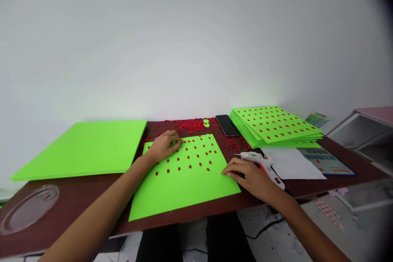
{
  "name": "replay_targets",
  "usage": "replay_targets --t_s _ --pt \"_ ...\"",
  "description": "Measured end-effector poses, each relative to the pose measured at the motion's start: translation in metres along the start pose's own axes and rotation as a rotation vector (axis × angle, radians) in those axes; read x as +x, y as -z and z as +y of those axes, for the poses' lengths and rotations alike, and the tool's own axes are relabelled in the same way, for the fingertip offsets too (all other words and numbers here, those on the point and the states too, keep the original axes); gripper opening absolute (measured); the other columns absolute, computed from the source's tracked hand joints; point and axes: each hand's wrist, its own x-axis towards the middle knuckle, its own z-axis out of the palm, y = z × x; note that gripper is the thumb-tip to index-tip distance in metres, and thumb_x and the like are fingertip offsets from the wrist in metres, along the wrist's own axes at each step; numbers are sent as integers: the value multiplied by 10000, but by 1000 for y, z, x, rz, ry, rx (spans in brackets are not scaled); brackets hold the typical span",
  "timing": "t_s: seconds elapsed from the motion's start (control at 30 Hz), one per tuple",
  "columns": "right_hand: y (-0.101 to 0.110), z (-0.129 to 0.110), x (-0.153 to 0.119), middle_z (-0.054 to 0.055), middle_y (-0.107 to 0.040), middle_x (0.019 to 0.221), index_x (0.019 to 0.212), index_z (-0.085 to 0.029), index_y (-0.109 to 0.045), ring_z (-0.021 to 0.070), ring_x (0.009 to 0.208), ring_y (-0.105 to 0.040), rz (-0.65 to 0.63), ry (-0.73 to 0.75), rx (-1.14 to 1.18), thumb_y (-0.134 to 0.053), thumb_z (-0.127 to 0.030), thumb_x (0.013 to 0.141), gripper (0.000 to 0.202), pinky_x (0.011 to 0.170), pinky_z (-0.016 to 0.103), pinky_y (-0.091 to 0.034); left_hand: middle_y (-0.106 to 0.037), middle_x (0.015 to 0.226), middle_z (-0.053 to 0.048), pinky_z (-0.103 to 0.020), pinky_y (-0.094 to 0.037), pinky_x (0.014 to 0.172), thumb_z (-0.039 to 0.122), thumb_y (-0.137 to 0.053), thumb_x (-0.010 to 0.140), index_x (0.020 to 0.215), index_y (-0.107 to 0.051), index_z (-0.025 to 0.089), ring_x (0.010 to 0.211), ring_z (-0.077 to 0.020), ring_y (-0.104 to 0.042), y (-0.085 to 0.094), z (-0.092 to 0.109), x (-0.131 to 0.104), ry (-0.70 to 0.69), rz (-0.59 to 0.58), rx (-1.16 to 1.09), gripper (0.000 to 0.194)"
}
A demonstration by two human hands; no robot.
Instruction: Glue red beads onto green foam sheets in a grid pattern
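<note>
On the brown table lies a bright green sheet, its upper part dotted with rows of small red pieces. My left hand rests over the sheet's upper left, fingers curled and tips together beside a red piece; whatever they pinch is hidden. At the sheet's right edge is my right hand, its fingers bent and fingertips close together, touching the green surface; anything between them is too small to tell. Just behind the right hand a white glue gun lies on its side.
Loose red pieces are heaped by the wall near a black phone. Dotted green sheets are stacked at right, beside white paper. Plain green sheets lie at left, behind a clear plastic lid.
</note>
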Motion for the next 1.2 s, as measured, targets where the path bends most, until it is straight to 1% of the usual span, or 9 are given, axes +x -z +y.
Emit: replay_targets --t_s 0.1,0.17,0.23,0.3,0.37,0.5,0.67,0.9,1.2 --pt "-3 2 -5 47 -707 1090 1094 -280 -796 191 1031 -677 -2 35 -7 -528 -228 1048 276 926 308 -516 -706 1052 -68 -360 -506 852 296 -543 990 993 -761 207 970 -232 -643 0 0 0 -12 -9 -18 236" --pt "-5 4 -9 49 -700 1095 1148 -287 -785 187 1012 -674 50 33 -20 -521 -220 1047 291 905 305 -523 -707 1044 -65 -357 -505 846 290 -546 988 982 -758 204 955 -227 -646 0 0 -1 -13 -10 -25 228" --pt "-8 5 -11 49 -693 1037 1145 -268 -781 178 898 -665 118 14 -36 -562 -229 1020 255 819 294 -533 -708 1041 -61 -358 -502 846 282 -549 984 990 -761 206 947 -226 -648 0 0 -1 -11 -9 -31 225" --pt "-12 5 -12 40 -674 954 1085 -245 -789 163 762 -626 167 1 -49 -631 -240 974 194 715 283 -520 -709 1043 -59 -359 -501 852 273 -553 981 1012 -768 214 949 -226 -650 0 0 -1 -11 -8 -37 225" --pt "-16 4 -12 33 -655 900 1008 -232 -794 156 703 -594 193 1 -52 -666 -235 941 145 663 281 -498 -708 1043 -58 -357 -501 855 264 -559 976 1016 -773 218 952 -225 -651 0 1 -1 -10 -6 -46 223" --pt "-24 1 -15 34 -652 871 927 -215 -774 161 714 -592 217 0 -39 -636 -189 931 140 671 287 -478 -707 1023 -56 -338 -502 837 232 -569 960 981 -775 209 943 -218 -656 -1 0 -1 -10 2 -76 208" --pt "-26 -3 -21 23 -640 841 927 -220 -762 160 702 -574 179 -6 -2 -631 -176 913 139 647 282 -453 -721 1007 -51 -320 -511 845 171 -578 925 990 -793 213 935 -202 -671 -2 0 0 -32 -10 -133 228" --pt "-28 -1 0 24 -633 828 927 -204 -760 153 637 -543 362 -37 -56 -622 -187 918 140 624 291 -448 -722 999 -52 -326 -515 851 167 -583 923 969 -791 215 935 -204 -673 -1 2 0 -32 -5 -155 219" --pt "-37 4 7 38 -656 829 962 -209 -794 165 642 -574 357 -34 -73 -614 -231 947 182 631 303 -463 -719 998 -52 -328 -519 846 181 -582 928 971 -783 210 936 -204 -673 0 4 -1 -13 -9 -150 208"
